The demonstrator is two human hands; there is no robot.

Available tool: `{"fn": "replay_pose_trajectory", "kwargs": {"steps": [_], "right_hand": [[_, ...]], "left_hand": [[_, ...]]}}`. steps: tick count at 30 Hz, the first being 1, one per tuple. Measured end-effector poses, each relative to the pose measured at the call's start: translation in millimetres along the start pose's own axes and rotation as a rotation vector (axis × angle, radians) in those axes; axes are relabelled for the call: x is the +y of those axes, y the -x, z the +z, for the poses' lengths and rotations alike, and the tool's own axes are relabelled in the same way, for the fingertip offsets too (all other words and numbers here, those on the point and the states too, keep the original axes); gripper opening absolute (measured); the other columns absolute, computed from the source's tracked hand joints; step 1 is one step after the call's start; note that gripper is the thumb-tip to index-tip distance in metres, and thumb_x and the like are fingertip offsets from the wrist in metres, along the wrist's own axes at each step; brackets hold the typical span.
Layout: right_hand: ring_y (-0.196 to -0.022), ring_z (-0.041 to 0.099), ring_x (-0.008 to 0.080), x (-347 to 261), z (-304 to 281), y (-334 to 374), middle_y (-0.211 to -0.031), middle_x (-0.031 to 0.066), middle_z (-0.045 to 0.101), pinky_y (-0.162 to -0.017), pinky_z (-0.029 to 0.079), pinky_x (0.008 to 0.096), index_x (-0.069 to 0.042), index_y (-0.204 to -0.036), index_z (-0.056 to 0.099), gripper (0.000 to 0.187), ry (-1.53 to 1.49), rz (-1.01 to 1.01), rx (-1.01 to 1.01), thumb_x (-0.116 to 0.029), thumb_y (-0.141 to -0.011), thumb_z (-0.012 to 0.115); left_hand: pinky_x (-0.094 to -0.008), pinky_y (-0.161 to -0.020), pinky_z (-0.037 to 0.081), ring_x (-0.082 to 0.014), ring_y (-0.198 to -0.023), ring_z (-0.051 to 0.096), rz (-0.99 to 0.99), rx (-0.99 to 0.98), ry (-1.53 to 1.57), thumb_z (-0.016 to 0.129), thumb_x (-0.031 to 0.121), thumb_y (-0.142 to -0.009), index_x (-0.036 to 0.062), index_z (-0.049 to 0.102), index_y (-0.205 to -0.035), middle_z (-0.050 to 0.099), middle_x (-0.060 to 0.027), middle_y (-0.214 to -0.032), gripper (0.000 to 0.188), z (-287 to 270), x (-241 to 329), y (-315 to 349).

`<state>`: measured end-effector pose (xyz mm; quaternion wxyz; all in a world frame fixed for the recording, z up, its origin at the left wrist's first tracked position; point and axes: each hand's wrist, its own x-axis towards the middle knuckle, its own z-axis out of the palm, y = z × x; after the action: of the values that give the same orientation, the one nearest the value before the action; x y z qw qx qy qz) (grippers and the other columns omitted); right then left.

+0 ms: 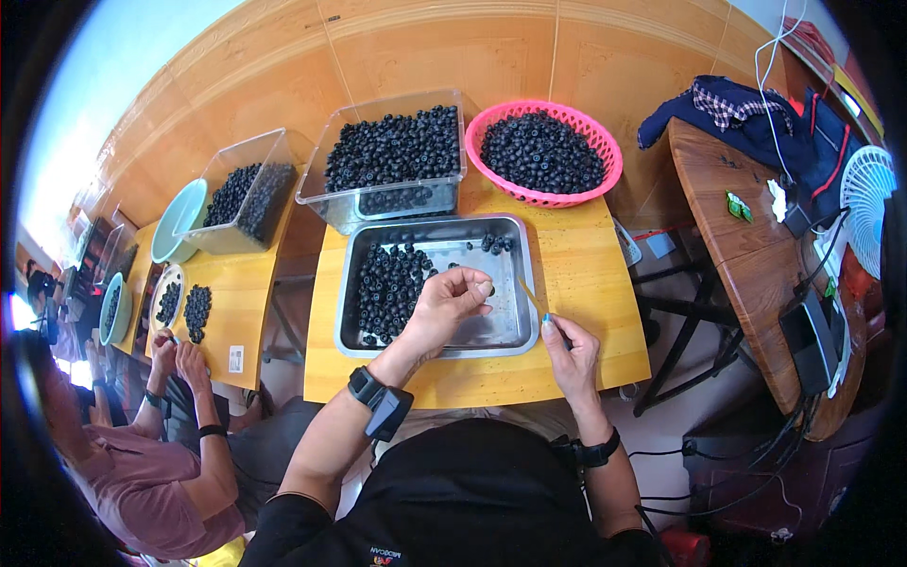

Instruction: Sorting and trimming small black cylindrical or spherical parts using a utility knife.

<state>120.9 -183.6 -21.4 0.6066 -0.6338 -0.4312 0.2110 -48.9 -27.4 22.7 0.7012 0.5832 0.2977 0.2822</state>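
Observation:
Above the steel tray (430,352), my left hand (449,304) is closed in a pinch, with a small dark thing at its fingertips that looks like a blueberry (490,291). My right hand (573,357) is closed around a slim yellow-brown tool (533,295) that points up and left past the tray's right rim; its exact kind is unclear. Something blue shows by the right thumb. Blueberries (389,288) cover the tray's left part, and a small cluster (496,244) lies at its far right. Bare metal shows under my left hand.
Behind the tray stand a clear bin (316,194) and a pink basket (612,156), both full of blueberries. On the left, another person (156,463) works at a similar table (241,317). To the right is a brown table (723,213) with clothes and a fan (867,203).

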Motion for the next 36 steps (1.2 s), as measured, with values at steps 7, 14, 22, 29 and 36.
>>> {"fn": "replay_pose_trajectory", "kwargs": {"steps": [7,14,22,29,36], "right_hand": [[-0.074,0.059,0.0102,-10.8,14.5,2.1,-0.084,0.0089,0.069,-0.065,0.048,0.0271,0.008,-0.109,0.069,0.037,-0.023,-0.095,-0.034,-0.027,-0.096,0.070],[-0.071,0.062,0.0147,-23.7,19.9,0.7,-0.081,0.0131,0.068,-0.064,0.049,0.0291,0.007,-0.106,0.069,0.036,0.041,-0.152,-0.067,-0.027,-0.095,0.070],[-0.071,0.065,0.0177,-29.8,20.7,1.3,-0.083,0.0152,0.069,-0.064,0.050,0.0307,0.007,-0.105,0.069,0.034,0.082,-0.174,-0.099,-0.026,-0.094,0.070],[-0.071,0.065,0.0194,-29.2,24.4,2.0,-0.083,0.0162,0.069,-0.063,0.050,0.0312,0.006,-0.105,0.069,0.033,0.062,-0.217,-0.075,-0.024,-0.094,0.071],[-0.074,0.065,0.0186,-33.3,23.0,3.6,-0.086,0.0145,0.069,-0.067,0.050,0.0304,0.006,-0.106,0.069,0.032,0.140,-0.236,-0.091,-0.023,-0.093,0.071]], "left_hand": [[-0.0296,-0.087,0.061,-0.0108,-0.086,0.067,-0.126,-0.032,0.572,0.060,0.010,-0.100,0.0040,0.064,-0.108,0.066,-0.0015,-0.096,0.010,0.4,-9.6,9.9],[-0.0339,-0.089,0.062,-0.0165,-0.091,0.069,-0.126,-0.001,0.724,0.061,0.007,-0.099,0.0006,0.064,-0.112,0.068,-0.0062,-0.099,0.015,3.6,-10.4,17.5],[-0.0301,-0.090,0.061,-0.0156,-0.096,0.069,-0.163,-0.019,0.753,0.057,0.011,-0.102,0.0032,0.062,-0.116,0.069,-0.0064,-0.105,0.017,6.9,-12.0,26.6],[-0.0328,-0.091,0.059,-0.0164,-0.093,0.068,-0.150,-0.101,0.816,0.056,0.010,-0.102,0.0041,0.062,-0.113,0.068,-0.0050,-0.102,0.014,7.2,-16.5,29.2],[-0.0366,-0.092,0.058,-0.0190,-0.095,0.067,-0.143,-0.153,0.889,0.056,0.010,-0.101,0.0044,0.062,-0.111,0.068,-0.0047,-0.100,0.013,9.0,-20.3,32.9]]}}
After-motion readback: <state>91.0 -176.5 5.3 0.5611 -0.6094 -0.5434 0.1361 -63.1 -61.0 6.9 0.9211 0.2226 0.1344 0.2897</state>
